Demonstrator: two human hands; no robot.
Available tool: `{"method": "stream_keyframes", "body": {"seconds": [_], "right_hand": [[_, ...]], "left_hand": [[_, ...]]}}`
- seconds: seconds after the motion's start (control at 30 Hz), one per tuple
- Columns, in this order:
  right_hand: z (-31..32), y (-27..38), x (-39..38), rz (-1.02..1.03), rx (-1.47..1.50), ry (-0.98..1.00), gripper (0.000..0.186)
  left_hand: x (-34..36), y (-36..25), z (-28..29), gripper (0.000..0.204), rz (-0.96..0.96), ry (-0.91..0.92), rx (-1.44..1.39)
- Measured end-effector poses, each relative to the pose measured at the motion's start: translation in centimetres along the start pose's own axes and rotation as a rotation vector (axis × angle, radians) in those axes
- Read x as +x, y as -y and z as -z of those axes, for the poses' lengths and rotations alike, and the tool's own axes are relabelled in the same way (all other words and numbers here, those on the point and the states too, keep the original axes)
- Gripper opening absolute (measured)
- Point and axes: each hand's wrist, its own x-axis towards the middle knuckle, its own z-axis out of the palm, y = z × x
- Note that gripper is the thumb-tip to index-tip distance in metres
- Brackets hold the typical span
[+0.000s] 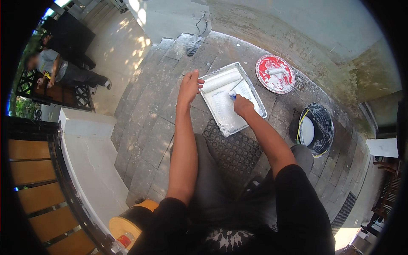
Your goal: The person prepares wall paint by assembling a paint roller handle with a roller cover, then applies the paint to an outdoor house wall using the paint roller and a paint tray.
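A paint roller with a wide white sleeve point(221, 80) lies across the far end of a paint tray point(258, 103) coated in wet white paint. My right hand point(243, 105) is closed around the roller's blue handle, above the tray's right half. At the tray's far left corner, beside the sleeve's end, my left hand point(190, 87) has its fingers loosely bent and apart, with nothing visible in them. Whether its fingertips touch the tray or the sleeve I cannot tell.
Right of the tray lies a red, paint-smeared lid point(280, 83) bearing a small roller point(277, 71). A black bucket point(328, 127) with white paint stands nearer. A studded rubber mat point(231, 146) borders the tray. A low white wall point(91, 153) runs left; a person point(59, 68) sits beyond.
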Motion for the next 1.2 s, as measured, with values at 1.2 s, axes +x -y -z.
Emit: {"method": "stream_keyframes", "body": {"seconds": [1.2], "right_hand": [[0.0, -4.2, -8.7, -0.120, 0.124, -0.008, 0.038]], "left_hand": [[-5.1, 26.9, -13.4, 0.022, 0.238, -0.156, 0.372]]}}
